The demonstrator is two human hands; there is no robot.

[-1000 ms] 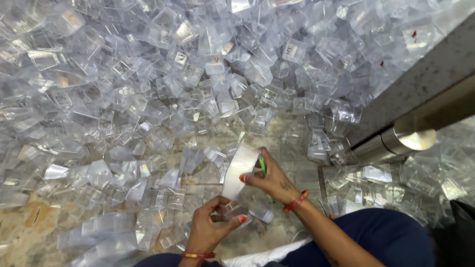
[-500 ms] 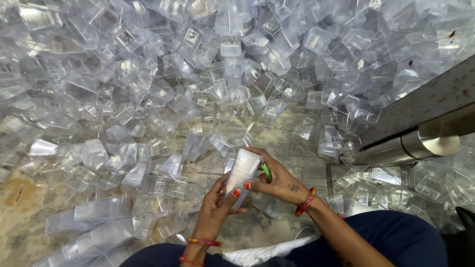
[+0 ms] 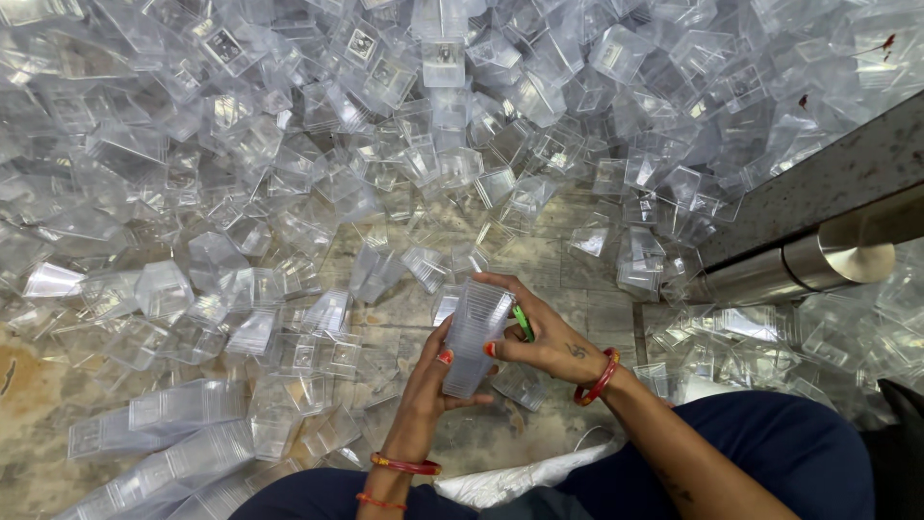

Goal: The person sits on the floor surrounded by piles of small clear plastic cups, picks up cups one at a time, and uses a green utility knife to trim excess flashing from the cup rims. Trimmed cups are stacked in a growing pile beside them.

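Both hands met on a stack of clear plastic cups [image 3: 474, 337]: the left hand [image 3: 430, 383] curled closed around its lower end, the right hand [image 3: 545, 337] gripped its upper side, a green tool [image 3: 523, 323] tucked under the fingers. Loose clear containers [image 3: 318, 193] crowded ahead and leftward, leaving bare floor [image 3: 38, 404] left of the hands; a steel tube [image 3: 808, 265] bounded the right.

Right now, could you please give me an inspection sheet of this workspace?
Surface: stone floor, bare in patches.
Job's things: stack of clear plastic cups, held upright between both hands; small green item in the right hand.
Clutter: loose clear plastic containers heaped across the floor; nested rows at lower left.
Grippers: left hand and right hand grip the stack.
Cables: nothing seen.
Surroundings: metal tube, white bag.
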